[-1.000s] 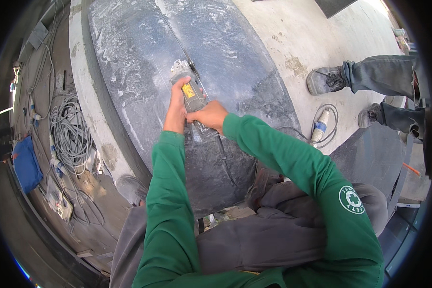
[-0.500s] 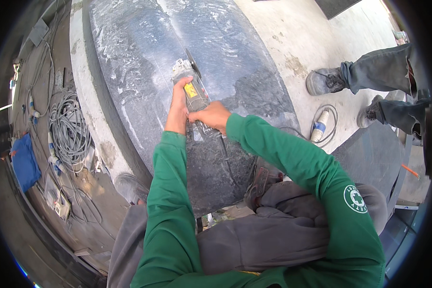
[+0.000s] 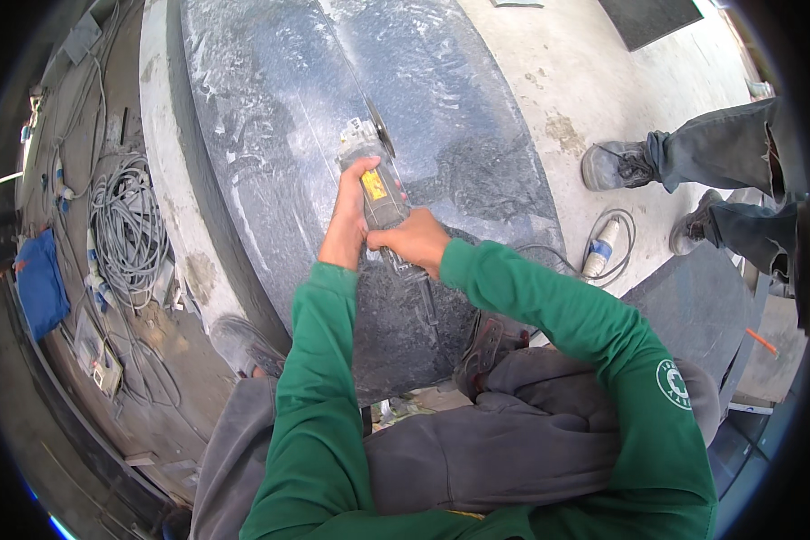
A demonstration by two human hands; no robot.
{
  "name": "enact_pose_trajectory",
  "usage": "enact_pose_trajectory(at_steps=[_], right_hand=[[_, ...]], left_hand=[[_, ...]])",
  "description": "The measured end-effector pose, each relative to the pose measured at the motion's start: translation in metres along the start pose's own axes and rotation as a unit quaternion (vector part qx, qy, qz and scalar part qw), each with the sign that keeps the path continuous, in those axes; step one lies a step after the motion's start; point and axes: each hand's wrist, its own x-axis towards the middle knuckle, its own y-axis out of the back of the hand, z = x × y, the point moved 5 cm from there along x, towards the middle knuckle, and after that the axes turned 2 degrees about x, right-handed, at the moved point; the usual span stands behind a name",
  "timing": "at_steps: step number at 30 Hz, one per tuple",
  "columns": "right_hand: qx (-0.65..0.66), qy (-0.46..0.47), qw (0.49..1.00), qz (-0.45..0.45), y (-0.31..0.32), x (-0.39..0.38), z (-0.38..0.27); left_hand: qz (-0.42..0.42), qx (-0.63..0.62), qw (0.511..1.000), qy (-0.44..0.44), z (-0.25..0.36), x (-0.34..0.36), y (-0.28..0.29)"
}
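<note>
Vs 1 s back: angle grinder (image 3: 375,184) and both hands sit lower and further right in view; same grip, disc still in the cut line on the dark stone slab (image 3: 279,117). Left hand (image 3: 349,216) wrapped tight round the grinder body near the head. Right hand (image 3: 412,241) clamped shut on the rear handle, just behind the left. Bystander's boots (image 3: 616,165) well off to the right on the concrete floor (image 3: 558,72).

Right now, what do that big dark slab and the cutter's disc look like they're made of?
The slab looks like dark polished stone, perhaps granite: speckled grey-black, glossy, smeared with pale dust. The disc on the grinder looks like thin bare metal, grey and shiny; its edge is too small to judge.
</note>
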Motion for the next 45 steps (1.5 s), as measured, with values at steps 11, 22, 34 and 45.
enact_pose_trajectory(at_steps=[11, 22, 34, 45], right_hand=[[0.009, 0.003, 1.0, -0.012, 0.0, -0.014, -0.001], [0.002, -0.017, 1.0, -0.006, -0.004, -0.006, 0.023], [0.023, 0.009, 1.0, -0.015, -0.001, 0.038, -0.022], [0.026, 0.021, 0.999, -0.011, -0.004, -0.004, 0.003]], left_hand=[[0.007, -0.017, 1.0, -0.017, -0.006, -0.012, -0.005], [0.022, -0.008, 1.0, -0.01, -0.014, -0.019, -0.001], [-0.01, -0.007, 1.0, -0.012, 0.03, 0.038, 0.007], [0.016, -0.001, 1.0, -0.014, -0.008, -0.005, 0.003]])
